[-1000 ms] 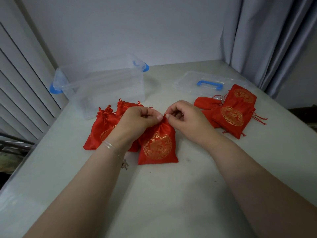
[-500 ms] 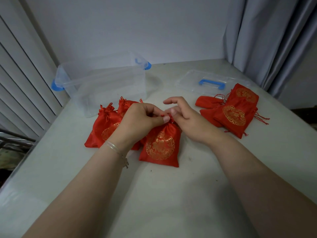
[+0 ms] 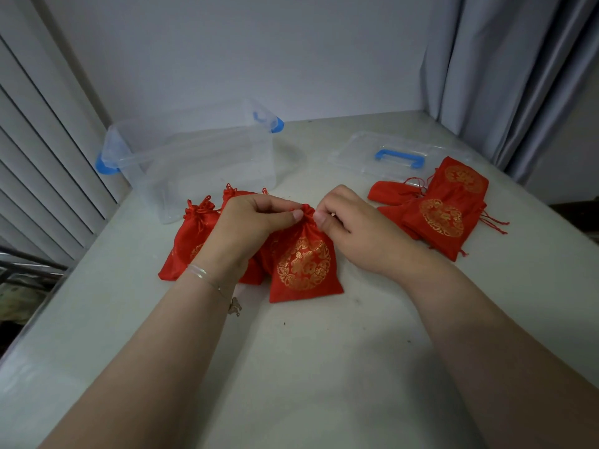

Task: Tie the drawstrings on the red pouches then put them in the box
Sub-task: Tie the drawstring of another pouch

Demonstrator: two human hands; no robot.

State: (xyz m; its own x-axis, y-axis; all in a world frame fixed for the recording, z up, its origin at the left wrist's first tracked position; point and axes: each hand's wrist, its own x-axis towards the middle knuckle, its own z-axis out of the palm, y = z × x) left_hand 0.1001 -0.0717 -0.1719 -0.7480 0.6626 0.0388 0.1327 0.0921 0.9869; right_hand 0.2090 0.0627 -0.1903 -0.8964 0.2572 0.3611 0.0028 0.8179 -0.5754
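On the pale table (image 3: 324, 367) stand a clear plastic box (image 3: 201, 163) at back left and its blue-handled lid (image 3: 400, 157) at back right, while between them the left hand (image 3: 249, 228) and right hand (image 3: 353, 228) pinch the gathered neck of a red pouch (image 3: 303, 264) lying flat.

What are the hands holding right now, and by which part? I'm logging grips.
Both the left hand and the right hand pinch the red pouch at its gathered neck, where the drawstrings are.
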